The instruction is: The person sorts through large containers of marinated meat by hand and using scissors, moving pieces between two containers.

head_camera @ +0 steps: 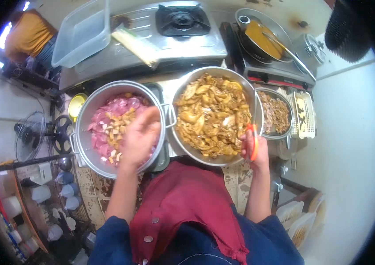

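My left hand [142, 135] is over the aluminium pot [91, 165] on the left, which holds raw pink meat [100, 145] with small tan cubes [118, 128] on top. Whether it holds anything is hard to tell. In my right hand [255, 147] are orange-handled scissors [254, 143], their blades pointing up along the right rim of a wide metal pan [214, 162]. Browned, sauced meat strips [212, 116] fill that pan. To its right stands a smaller metal pan [290, 109] of cut meat pieces.
Behind are a steel gas stove [181, 49], a plastic tub [81, 36], a bag of pale sticks [136, 46] and a wok of brown sauce [263, 39] with a ladle. A white basket [311, 116] stands right, a yellow bowl [76, 105] left. Another person [30, 34] is far left.
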A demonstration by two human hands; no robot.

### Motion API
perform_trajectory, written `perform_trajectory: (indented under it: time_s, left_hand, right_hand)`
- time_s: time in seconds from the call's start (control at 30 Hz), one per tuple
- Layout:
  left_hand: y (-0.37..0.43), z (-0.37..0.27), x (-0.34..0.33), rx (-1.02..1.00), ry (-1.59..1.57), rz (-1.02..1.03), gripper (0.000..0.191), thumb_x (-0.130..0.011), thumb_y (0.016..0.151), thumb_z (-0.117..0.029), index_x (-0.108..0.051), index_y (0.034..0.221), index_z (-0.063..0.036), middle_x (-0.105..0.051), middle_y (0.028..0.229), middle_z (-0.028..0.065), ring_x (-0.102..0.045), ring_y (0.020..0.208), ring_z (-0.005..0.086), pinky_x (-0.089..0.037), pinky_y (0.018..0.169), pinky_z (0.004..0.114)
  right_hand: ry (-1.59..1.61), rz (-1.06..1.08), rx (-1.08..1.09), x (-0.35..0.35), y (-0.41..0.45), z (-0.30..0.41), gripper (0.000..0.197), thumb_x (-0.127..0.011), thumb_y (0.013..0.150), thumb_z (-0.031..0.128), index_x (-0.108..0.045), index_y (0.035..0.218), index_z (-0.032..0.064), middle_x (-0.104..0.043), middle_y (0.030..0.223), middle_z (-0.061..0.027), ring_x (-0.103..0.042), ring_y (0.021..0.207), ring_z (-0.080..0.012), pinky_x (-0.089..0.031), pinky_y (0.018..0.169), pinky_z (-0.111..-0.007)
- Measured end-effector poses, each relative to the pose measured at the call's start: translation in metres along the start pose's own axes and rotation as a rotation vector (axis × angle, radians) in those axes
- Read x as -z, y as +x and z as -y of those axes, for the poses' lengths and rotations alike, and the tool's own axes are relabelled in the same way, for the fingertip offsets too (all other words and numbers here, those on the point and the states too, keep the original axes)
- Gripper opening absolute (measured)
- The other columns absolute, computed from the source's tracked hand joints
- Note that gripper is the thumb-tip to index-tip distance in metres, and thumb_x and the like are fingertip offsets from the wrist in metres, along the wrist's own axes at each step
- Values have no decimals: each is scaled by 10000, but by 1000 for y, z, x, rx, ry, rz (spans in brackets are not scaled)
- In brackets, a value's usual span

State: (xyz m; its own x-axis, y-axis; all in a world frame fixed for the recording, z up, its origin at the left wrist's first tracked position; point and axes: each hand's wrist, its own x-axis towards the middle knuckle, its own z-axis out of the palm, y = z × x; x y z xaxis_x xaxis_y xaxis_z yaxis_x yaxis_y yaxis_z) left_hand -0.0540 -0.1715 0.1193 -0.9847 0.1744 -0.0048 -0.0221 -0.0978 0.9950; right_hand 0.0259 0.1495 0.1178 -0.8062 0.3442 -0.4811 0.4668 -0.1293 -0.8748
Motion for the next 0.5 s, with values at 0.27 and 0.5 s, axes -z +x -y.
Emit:
perform_trajectory:
  time_s: [0.27,0.5]
  left_hand:
    - [15,110,-156,-29,1087,416,680,-737,751,-251,-449,1354,-122,-338,1441,219,-312,1340,397,-318,1035,549]
    - [68,133,-159,52,1389,398,662,-712,734,-198,-457,1343,-175,-307,1444,220,-270,1350,416,-289,1000,622]
  right_hand:
    - [18,-104,-100,93,-12,-36,368,-660,884,369,-585,765,28,-516,559,-3,-488,422,-71,-387,384,-202]
    - [19,-75,-211,137,-15,-57,365,-685,867,355,-566,702,52,-518,552,14,-494,429,-60,-395,390,-199]
